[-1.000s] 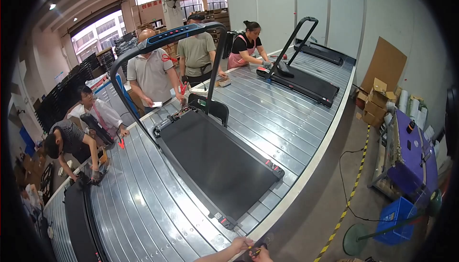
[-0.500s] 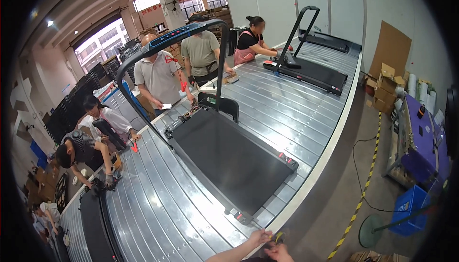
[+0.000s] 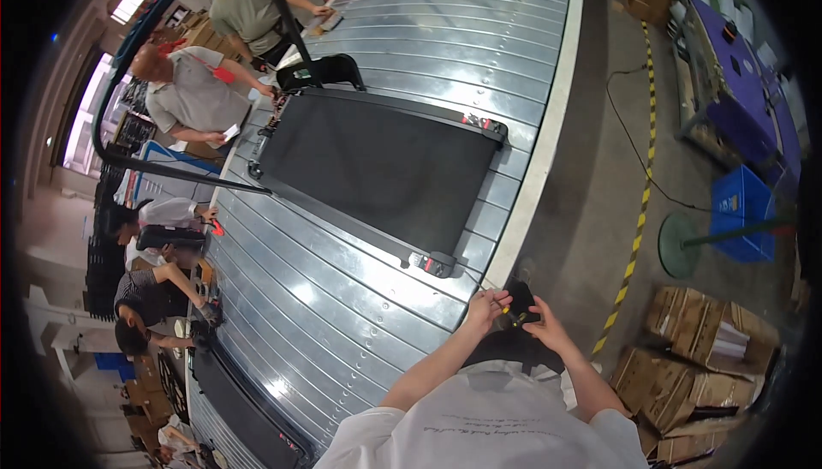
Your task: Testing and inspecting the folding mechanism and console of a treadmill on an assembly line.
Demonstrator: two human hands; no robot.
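- Ribbed metal conveyor [image 3: 342, 298]: runs ahead of and to the left of my fingers, edge just beside my left hand.
- Black treadmill [image 3: 377, 169]: lies flat on the conveyor, well ahead of my fingers; its near corner with the red tags [image 3: 432, 262] is just ahead of my left fingers.
- Blue crate [image 3: 743, 212] and green round stand base [image 3: 681, 246]: on the floor, off to the right of my fingers.
- Cardboard boxes [image 3: 702, 358]: on the floor to the right of my right hand and nearer me.
- Co-workers: several people at the far side of the conveyor, well apart from my hands.
- Left hand [image 3: 486, 306]: fingers pinched narrow at the small part, touching it from the left.
- Right hand [image 3: 541, 325]: fingers curled around the small black part [image 3: 519, 308], holding it from the right.
- The part sits between both sets of fingers, over the floor just off the conveyor edge; a bit of yellow shows on it. Too small to tell more.
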